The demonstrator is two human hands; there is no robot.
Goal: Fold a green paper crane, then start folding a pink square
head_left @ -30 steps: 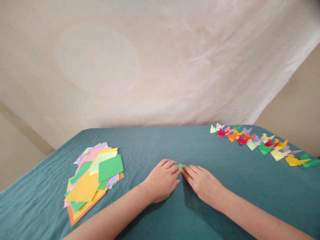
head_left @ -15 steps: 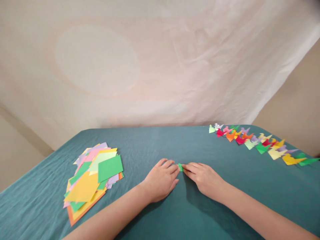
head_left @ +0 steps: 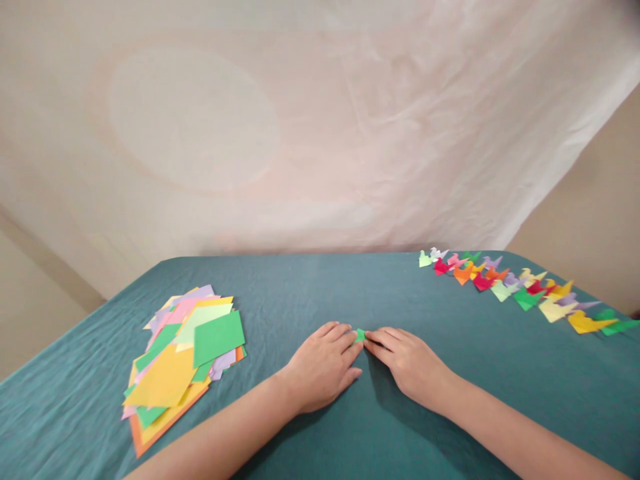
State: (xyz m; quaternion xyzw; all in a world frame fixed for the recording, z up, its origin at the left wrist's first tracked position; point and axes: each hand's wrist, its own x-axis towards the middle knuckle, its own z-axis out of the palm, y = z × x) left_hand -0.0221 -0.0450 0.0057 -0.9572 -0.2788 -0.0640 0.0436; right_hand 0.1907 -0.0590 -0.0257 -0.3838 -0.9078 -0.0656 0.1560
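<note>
A small folded piece of green paper (head_left: 361,335) lies on the cloth between my two hands. My left hand (head_left: 321,365) rests palm down at its left, fingers stretched out and the thumb apart. The tips of those fingers touch the paper's left side and cover part of it. From the right, my right hand (head_left: 407,363) has its fingertips drawn together on the paper's right end. Only a small green patch shows, so the shape of the fold cannot be made out.
A loose pile of coloured paper sheets (head_left: 220,337) lies at the left. Folded paper birds (head_left: 526,298) in several colours stand in rows along the right side. The table (head_left: 300,287) has a dark green cloth, and a pale fabric sheet (head_left: 320,133) hangs behind it.
My left hand has shifted slightly, its thumb reaching further right. The green paper's visible part looks a little different in outline. My right hand has hardly moved.
</note>
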